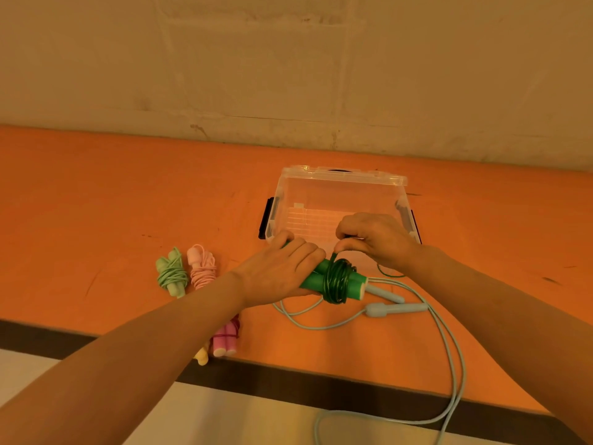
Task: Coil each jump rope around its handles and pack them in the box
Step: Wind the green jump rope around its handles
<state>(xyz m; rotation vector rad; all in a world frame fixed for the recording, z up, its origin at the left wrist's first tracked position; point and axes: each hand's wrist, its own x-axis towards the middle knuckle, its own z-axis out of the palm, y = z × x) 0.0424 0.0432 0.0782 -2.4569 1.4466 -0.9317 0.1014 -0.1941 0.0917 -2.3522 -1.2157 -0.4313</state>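
Dark green jump rope (335,281): both handles side by side, held above the desk (128,194) just in front of the clear box (340,181). Left hand (282,271) grips the handle pair, fingers curled round them. Right hand (375,239) pinches the green cord near the coil, fingers together on it; several turns sit wound round the handles, w/ a short loose bit trailing under the right wrist. Box is open, no ropes inside, black latches on both sides. Light blue rope (398,308) lies uncoiled near the desk's front edge, its cord hanging over the edge. Left of the hands: coiled pale green rope (171,274) and coiled light pink rope (202,268) side by side. Under the left forearm: coiled pink rope (226,342) and a yellow handle (202,356), mostly hidden.
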